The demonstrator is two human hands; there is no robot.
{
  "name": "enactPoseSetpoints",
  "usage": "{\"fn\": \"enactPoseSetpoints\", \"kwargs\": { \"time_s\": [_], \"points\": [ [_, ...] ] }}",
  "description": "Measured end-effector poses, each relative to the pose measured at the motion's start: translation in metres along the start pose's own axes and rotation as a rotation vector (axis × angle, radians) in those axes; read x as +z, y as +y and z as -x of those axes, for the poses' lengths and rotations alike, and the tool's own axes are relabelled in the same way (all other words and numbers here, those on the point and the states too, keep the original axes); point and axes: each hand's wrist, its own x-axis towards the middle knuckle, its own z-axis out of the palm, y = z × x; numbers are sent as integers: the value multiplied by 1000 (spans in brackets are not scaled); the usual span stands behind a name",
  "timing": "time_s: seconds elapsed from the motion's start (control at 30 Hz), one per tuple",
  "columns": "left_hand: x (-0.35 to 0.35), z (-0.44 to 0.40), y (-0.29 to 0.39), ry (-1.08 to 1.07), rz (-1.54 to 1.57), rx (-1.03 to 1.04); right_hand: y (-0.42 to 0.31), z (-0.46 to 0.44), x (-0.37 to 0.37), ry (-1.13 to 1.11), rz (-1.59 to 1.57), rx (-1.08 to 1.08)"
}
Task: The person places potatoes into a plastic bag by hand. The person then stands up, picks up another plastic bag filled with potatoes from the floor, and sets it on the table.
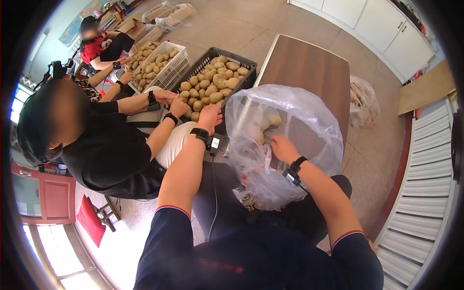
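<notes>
Black crate (249, 63): potatoes (208, 87) heaped, bulk left here | left hand (210, 117) by near edge, fingers bent, grip unclear | plastic bag (309, 106): few apparently inside | right hand (285, 149) at mouth, fingers half-curled, hold unclear

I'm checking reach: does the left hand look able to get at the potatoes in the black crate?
Probably yes: the left hand looks close to the potatoes, and the black crate is open on top.

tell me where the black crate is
The black crate is in the head view's upper half, just left of centre, between the white crate and the plastic bag.
</notes>
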Motion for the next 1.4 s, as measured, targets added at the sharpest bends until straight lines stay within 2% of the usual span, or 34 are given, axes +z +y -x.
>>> {"fn": "enactPoseSetpoints", "kwargs": {
  "time_s": [0.13, 0.2, 0.4, 0.5, 0.57, 0.6, 0.67, 0.8, 1.0, 1.2, 1.3, 1.4],
  "points": [
    [14, 16, 7, 60, -39, 105, -31, -6, -13, -28, 100, -110],
    [17, 18, 8, 84, -70, 135, -41, -9, -11, 4, 179, -260],
    [23, 21, 15, 154, -106, 242, -57, -26, -10, -98, 358, -331],
    [28, 30, 17, 24, -56, 233, -61, -29, -6, -99, 440, -343],
    [36, 39, 19, -233, -134, 169, -62, -32, -2, -110, 470, -336],
    [41, 45, 22, -234, -133, 165, -61, -34, -1, -117, 499, -334],
    [49, 55, 26, -408, -305, 117, -62, -36, 2, -135, 508, -314],
    [54, 50, 13, -593, -450, 47, -56, -34, -1, -190, 499, -285],
    [54, 42, 0, -652, -695, -50, -37, -20, -14, -168, 436, -292],
    [58, 46, 1, -602, -734, -55, -24, 8, -34, -122, 279, -146],
    [58, 47, 1, -584, -751, -43, -18, 25, -40, -22, 234, -178],
    [59, 48, 1, -573, -740, -33, -16, 36, -41, -30, 278, -96]
  ]
}}
